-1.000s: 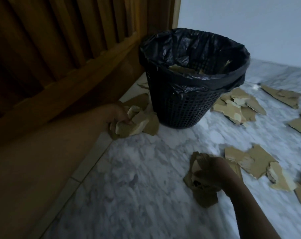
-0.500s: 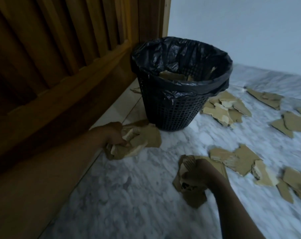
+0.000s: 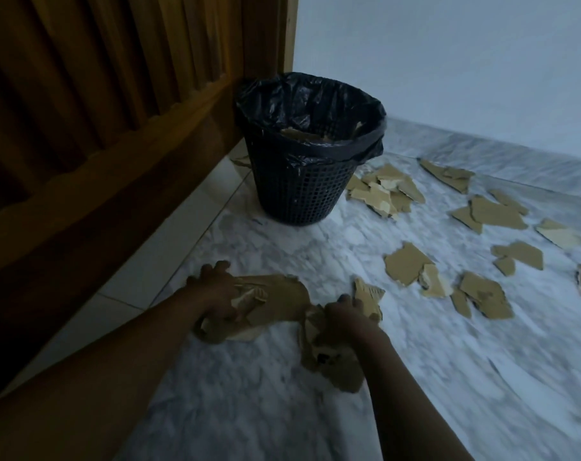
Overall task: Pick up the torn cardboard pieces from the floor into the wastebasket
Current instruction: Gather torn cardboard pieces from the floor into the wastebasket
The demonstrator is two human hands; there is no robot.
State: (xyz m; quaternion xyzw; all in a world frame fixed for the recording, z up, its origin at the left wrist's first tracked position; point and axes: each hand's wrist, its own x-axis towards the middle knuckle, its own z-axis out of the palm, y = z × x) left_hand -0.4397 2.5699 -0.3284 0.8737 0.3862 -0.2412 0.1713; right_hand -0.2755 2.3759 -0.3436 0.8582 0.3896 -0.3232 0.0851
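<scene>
Head view, fingers of left hand (image 3: 216, 294) curled over cardboard wad (image 3: 279, 302), fingers of right hand (image 3: 344, 322) clamped round second wad (image 3: 332, 366)

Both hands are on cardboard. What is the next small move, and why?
Probably lift both handfuls together and carry them to the wastebasket ahead. The left hand grips the left wad of cardboard and the right hand grips the right wad of cardboard, both low at the marble floor. The basket's lined mouth is open, with scraps sitting below the rim.
</scene>
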